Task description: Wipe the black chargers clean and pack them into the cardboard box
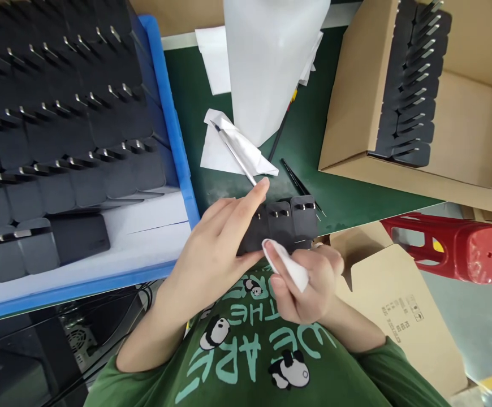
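Note:
My left hand (212,249) is closed around a short row of black plug adapters (280,226) with metal prongs, held above my lap at the table's front edge. Fingers cover the row's left end. A folded white wipe (290,264) is wrapped over a fingertip of my right hand (314,285), close by the adapters' near side. Whether the wipe touches them I cannot tell. Just beyond the left fingertips, a silver pen-like tool (234,148) rests on a white cloth (216,148). Black tweezers (297,180) lie behind the adapters.
A blue-rimmed bin (172,124) on the left holds rows of black adapters (63,152). More adapters (413,107) stand in a cardboard box (356,85) at right. White sheeting (271,62) covers part of the green table (201,73). A red stool (479,251) stands at lower right.

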Demonstrator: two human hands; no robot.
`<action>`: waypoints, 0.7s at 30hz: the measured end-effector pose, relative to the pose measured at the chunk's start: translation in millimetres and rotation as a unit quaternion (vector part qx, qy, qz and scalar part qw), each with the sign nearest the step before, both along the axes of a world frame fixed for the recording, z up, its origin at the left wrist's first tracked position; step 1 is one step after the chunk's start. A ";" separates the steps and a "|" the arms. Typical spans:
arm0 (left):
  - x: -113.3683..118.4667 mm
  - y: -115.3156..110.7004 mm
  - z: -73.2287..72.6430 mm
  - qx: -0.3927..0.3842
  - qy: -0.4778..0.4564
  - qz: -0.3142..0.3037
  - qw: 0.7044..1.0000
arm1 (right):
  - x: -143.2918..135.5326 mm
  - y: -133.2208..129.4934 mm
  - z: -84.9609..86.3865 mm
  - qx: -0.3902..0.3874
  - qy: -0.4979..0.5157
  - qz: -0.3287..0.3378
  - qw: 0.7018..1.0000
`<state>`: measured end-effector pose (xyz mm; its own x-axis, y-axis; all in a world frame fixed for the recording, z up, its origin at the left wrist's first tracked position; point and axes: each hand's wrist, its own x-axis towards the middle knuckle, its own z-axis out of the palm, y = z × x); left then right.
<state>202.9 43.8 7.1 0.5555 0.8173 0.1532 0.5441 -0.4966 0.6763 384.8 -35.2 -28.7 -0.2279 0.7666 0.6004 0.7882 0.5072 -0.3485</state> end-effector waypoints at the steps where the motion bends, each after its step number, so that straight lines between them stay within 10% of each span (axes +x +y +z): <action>1: 0.6 -0.1 -0.4 -0.003 -0.007 0.001 1.000 | -5.9 1.2 -0.6 0.014 0.007 0.007 1.000; 12: -42.4 -4.6 2.9 0.004 0.033 0.021 0.999 | 24.4 0.2 14.5 -0.019 -0.037 -0.001 0.999; 21: -51.0 -6.4 -8.8 -0.033 0.024 0.034 0.999 | -17.4 8.4 -1.4 0.038 -0.018 -0.008 0.999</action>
